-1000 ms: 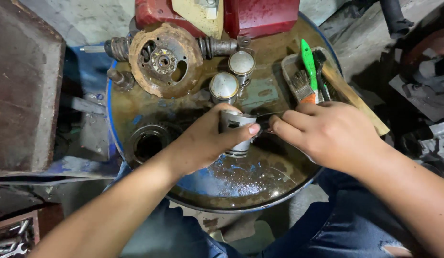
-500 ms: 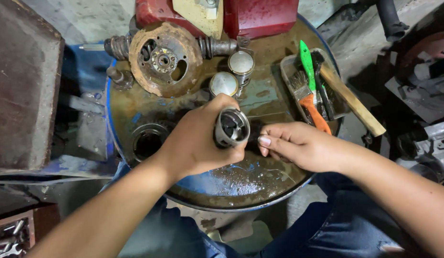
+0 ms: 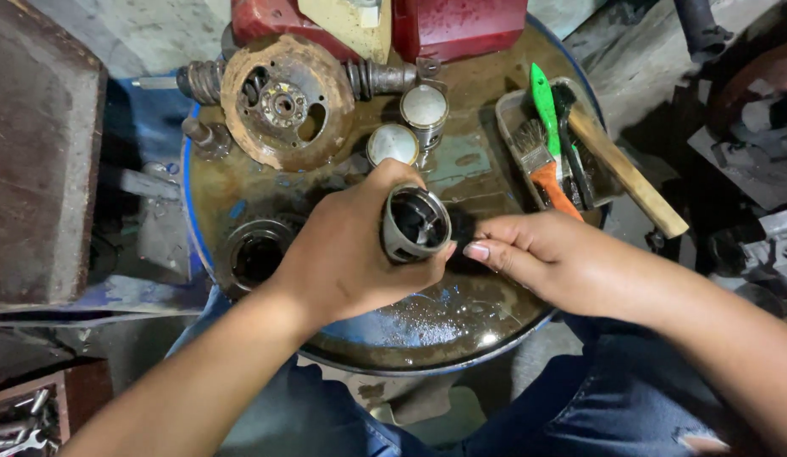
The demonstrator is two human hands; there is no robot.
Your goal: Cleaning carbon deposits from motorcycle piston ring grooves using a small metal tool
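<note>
On the round blue steel drum top (image 3: 241,190), your left hand (image 3: 347,254) holds the hollow grey metal piston (image 3: 416,223) at the centre, your right hand (image 3: 546,258) just right of it. Behind it stand two silver-topped pistons (image 3: 410,127); the rusty round flywheel plate (image 3: 283,100) lies at the far left edge, the shallow metal tray of brushes (image 3: 512,114) at the right edge.

Grey metal piston (image 3: 415,223): hollow, open end facing camera, dark inside, tilted, held above oily drum top, ring grooves around outer wall.

Work surface: blue steel drum (image 3: 193,228), top oily and wet. Rusty metal table (image 3: 38,161) left. Grey concrete floor (image 3: 139,34) far left.
</note>
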